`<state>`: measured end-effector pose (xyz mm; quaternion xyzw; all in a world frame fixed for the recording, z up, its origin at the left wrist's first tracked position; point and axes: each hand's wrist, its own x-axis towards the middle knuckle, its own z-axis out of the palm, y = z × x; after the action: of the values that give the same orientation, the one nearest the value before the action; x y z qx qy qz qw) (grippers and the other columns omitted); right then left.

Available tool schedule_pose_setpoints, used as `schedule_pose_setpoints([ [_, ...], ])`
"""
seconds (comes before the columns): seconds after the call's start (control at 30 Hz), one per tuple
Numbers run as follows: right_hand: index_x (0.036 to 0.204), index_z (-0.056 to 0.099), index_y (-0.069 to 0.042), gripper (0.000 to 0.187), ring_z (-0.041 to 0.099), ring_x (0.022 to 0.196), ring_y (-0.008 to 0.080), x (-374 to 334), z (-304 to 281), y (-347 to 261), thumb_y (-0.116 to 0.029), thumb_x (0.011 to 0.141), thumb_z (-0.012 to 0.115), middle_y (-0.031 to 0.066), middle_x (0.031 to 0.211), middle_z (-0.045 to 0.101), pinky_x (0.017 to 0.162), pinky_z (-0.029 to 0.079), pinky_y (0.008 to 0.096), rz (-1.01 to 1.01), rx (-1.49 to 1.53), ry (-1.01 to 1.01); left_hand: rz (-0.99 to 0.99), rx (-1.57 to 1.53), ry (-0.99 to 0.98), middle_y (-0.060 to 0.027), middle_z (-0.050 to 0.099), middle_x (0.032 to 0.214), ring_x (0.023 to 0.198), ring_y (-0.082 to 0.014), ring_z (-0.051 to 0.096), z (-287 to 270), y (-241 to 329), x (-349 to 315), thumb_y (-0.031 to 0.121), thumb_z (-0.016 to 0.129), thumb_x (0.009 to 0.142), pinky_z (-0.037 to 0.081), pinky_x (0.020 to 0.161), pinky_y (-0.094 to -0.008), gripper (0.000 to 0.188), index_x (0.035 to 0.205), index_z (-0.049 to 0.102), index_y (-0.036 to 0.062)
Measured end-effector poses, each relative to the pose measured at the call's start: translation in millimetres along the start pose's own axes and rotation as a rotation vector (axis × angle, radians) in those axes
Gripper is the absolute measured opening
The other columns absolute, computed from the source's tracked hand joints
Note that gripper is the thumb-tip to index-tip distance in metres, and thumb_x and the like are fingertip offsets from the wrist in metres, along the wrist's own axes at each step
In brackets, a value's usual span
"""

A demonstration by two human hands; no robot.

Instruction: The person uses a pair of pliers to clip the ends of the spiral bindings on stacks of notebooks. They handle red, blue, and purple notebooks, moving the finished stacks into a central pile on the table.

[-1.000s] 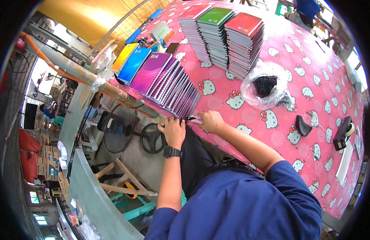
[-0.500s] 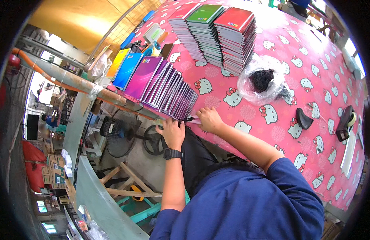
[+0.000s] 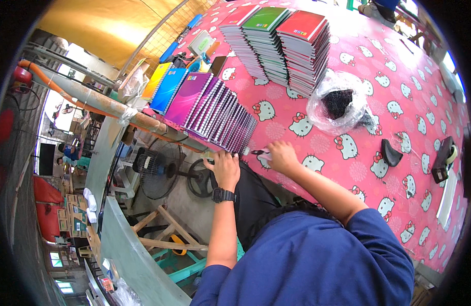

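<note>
A leaning row of purple spiral notebooks [image 3: 215, 109] lies at the table's near left edge, wire bindings showing. My left hand [image 3: 226, 169] rests against its near end, thumb spread away and fingertips touching the lowest notebooks. Just right of that end, my right hand [image 3: 283, 157] is closed around small pliers [image 3: 260, 152] with a dark tip and pale pink handles. The tip points at the notebooks, a short gap away. My fingers hide most of the handles. Beyond the purple row lie a blue notebook [image 3: 168, 90] and a yellow notebook [image 3: 156, 79].
Tall stacks of red notebooks [image 3: 303, 48] and green notebooks [image 3: 266, 43] stand at the back. A clear plastic bag [image 3: 317, 109] with black contents lies on the pink tablecloth [image 3: 317, 143]. At right is a tape dispenser [image 3: 441, 159]. A fan [image 3: 159, 171] stands below the left edge.
My right hand has drawn the pliers slightly right, away from the notebooks' ends. My left hand stays at the row's near end. The whole view has shifted a little.
</note>
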<state>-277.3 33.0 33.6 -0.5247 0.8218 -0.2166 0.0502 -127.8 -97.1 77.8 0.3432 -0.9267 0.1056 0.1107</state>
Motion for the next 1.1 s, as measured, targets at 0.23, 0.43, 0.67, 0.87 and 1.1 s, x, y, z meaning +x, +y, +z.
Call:
schedule_pose_setpoints([
  [0.23,0.101,0.057,-0.008,0.034,0.052,0.093,0.0308,-58,-14,58,-0.028,0.075,0.068,0.0115,0.091,0.056,0.079,0.041,0.0431,0.010,0.177,0.338,-0.094,-0.416,0.002,-0.0053,0.057,0.099,0.104,-0.0256,0.050,-6,7,-19,0.029,0.048,0.091,0.020,0.099,-0.0619,0.026,0.091,0.060,0.0053],
  [0.43,0.098,0.058,-0.008,0.034,0.051,0.093,0.0328,-65,-22,58,-0.029,0.073,0.070,0.0124,0.093,0.055,0.083,0.040,0.0454,0.060,0.166,0.260,0.142,-1.037,0.322,-0.0147,0.060,0.087,0.083,-0.0330,0.057,-74,110,45,0.023,0.053,0.092,0.043,0.072,-0.0427,0.023,0.096,0.057,0.0006],
  [0.67,0.099,0.056,-0.007,0.036,0.050,0.097,0.0341,-65,-13,64,-0.028,0.072,0.069,0.0132,0.096,0.054,0.084,0.040,0.0450,-0.001,0.135,0.337,0.279,-0.944,0.111,-0.0166,0.060,0.100,0.092,-0.0325,0.057,-54,222,107,0.021,0.066,0.081,0.046,0.078,-0.0418,0.060,0.131,0.040,0.0009],
  [0.87,0.100,0.059,-0.008,0.036,0.049,0.097,0.0345,-61,-24,48,-0.027,0.071,0.070,0.0129,0.099,0.054,0.083,0.039,0.0450,0.083,0.141,0.313,-0.008,-1.117,0.057,-0.0114,0.063,0.082,0.077,-0.0288,0.060,-37,104,22,0.015,0.064,0.081,0.047,0.069,-0.0387,0.020,0.098,0.063,0.0027],
  [1.1,0.094,0.059,-0.009,0.032,0.056,0.088,0.0314,-19,-21,11,-0.030,0.072,0.068,0.0106,0.087,0.059,0.077,0.041,0.0441,0.203,0.514,0.037,-0.267,-0.593,0.273,-0.0070,0.058,0.081,0.079,-0.0279,0.052,-8,-15,-32,0.022,0.070,0.076,0.042,0.074,-0.0391,0.021,0.092,0.065,0.0088],
])
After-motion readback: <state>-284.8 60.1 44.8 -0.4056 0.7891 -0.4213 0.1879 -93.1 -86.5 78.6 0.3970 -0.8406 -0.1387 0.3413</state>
